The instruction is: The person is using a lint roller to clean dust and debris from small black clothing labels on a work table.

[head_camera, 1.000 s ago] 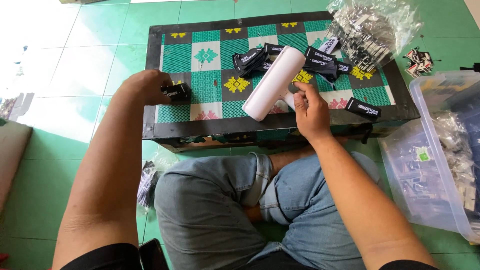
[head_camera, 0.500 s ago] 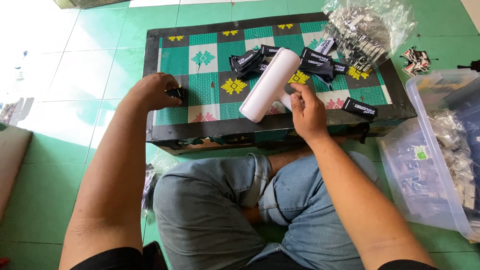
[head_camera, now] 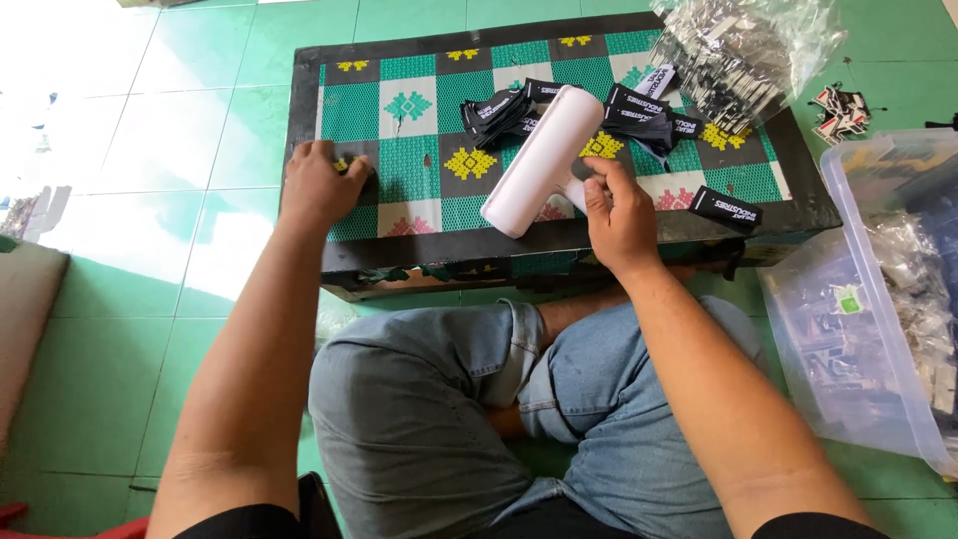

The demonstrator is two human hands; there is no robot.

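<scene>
Gripping the white lint roller [head_camera: 540, 162] by its handle, our right hand [head_camera: 621, 213] holds it slanted over the low patterned table [head_camera: 399, 150]. Our left hand [head_camera: 317, 187] is closed over a small dark item at the table's left edge; we cannot tell what it is. Black fabric labels [head_camera: 639, 115] lie loose nearby, and we judge most remain unhandled.
</scene>
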